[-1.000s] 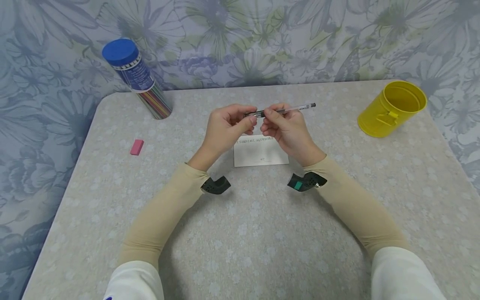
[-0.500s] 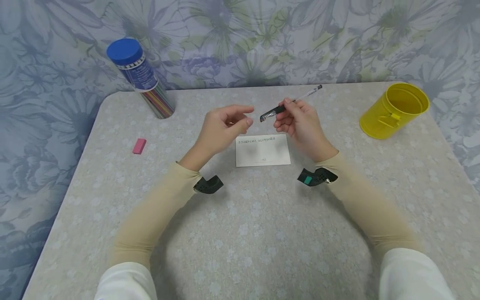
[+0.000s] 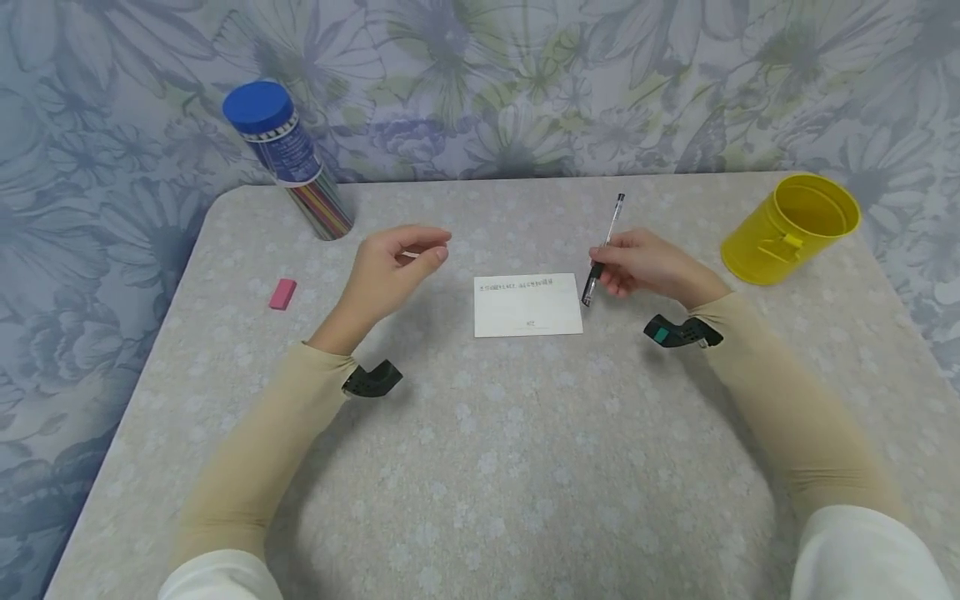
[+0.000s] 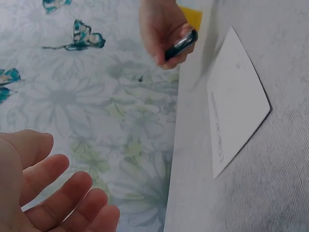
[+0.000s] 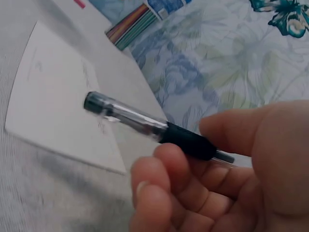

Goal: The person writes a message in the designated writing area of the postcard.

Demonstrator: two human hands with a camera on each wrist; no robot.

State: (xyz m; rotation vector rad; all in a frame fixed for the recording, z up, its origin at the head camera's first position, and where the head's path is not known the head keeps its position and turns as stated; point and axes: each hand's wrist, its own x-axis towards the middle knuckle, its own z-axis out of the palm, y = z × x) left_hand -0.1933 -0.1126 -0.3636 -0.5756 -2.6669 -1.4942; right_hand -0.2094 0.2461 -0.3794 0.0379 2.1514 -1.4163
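Observation:
In my right hand (image 3: 637, 262) I pinch a capped pen (image 5: 140, 123) with a clear barrel and a black grip. Its capped end points down beside the right edge of a white card (image 3: 528, 310). Small handwriting runs along the card's top, with a short mark near the bottom. My left hand (image 3: 393, 267) is held to the left of the card, fingers relaxed and slightly bent. Nothing lies between its thumb and fingers, as the left wrist view shows.
A pink eraser (image 3: 282, 294) lies at the left. Behind it stands a blue-lidded tube (image 3: 288, 158) of coloured pencils. The yellow bucket (image 3: 780, 233) is at the back right, near the patterned wall (image 3: 450, 92).
My left hand has let go of the pen's capped end and moved left. My right hand has carried the pen right, turning it from nearly level to steep, cap end down.

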